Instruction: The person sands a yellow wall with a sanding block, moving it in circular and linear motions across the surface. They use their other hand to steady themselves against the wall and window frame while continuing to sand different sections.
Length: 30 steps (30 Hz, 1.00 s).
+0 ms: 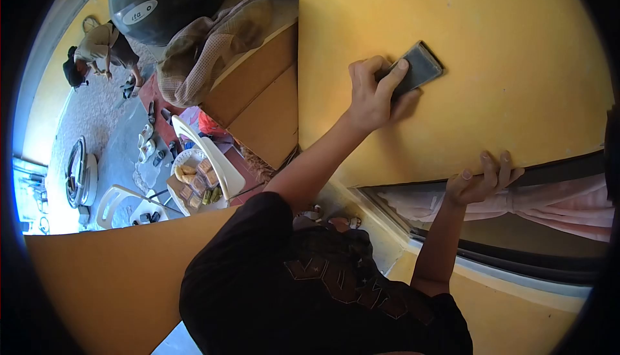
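My left hand [371, 100] grips a dark, flat rectangular block [420, 69], thumb on top, against the yellow wall [504, 38]. Its shadow falls on the wall just below. Lower and to the right, my right hand [484, 180] rests at the wall's bottom edge above the window [555, 235]. Its fingers are apart, with their tips on the yellow surface, and it holds nothing. Part of its palm is turned from view.
A dark helmet [165, 6] and mesh cloth [210, 58] sit on a brown cabinet [258, 100]. Below are a white chair [223, 167], a food tray [187, 197], shoes [146, 142] and a tire [77, 174]. Another person [103, 48] bends over at far left. Pink curtains [555, 206] show behind glass.
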### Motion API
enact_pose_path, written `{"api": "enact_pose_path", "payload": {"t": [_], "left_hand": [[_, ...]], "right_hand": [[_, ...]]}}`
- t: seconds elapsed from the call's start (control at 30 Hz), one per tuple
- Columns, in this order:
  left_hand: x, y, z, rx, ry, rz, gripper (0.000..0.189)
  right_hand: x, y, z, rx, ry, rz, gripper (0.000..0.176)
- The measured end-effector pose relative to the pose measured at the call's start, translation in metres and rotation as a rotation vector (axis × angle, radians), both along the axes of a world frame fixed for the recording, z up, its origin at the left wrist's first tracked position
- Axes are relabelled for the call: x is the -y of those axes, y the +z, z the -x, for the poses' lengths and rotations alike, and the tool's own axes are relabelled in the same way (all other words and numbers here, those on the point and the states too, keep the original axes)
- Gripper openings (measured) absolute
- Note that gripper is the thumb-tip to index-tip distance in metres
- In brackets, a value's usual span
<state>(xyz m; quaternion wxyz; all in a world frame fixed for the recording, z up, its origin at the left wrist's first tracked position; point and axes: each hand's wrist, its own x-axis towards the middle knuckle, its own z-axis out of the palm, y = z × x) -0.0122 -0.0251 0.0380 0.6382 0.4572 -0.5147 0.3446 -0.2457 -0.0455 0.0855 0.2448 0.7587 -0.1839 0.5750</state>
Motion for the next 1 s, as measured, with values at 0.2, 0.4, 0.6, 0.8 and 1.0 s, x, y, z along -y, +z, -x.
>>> {"api": "enact_pose_path", "payload": {"t": [0.2,0.4,0.6,0.8,1.0], "left_hand": [[-0.006,-0.117,0.029,-0.058,-0.107,-0.075,0.070],[0.004,-0.046,-0.033,0.017,0.057,-0.006,0.063],[-0.005,-0.138,-0.002,-0.115,-0.011,-0.103,0.068],[0.003,-0.048,-0.019,-0.161,0.063,-0.008,0.058],[-0.001,-0.107,-0.003,-0.152,0.010,-0.046,0.063]], "right_hand": [[-0.003,0.001,-0.002,0.024,0.005,0.005,0.036],[0.001,0.001,-0.002,-0.004,0.003,0.001,0.034],[0.001,-0.003,0.000,0.034,-0.043,0.022,0.034],[0.001,-0.002,0.000,-0.001,-0.022,-0.025,0.034],[0.004,-0.004,0.002,-0.001,-0.048,0.030,0.033]]}}
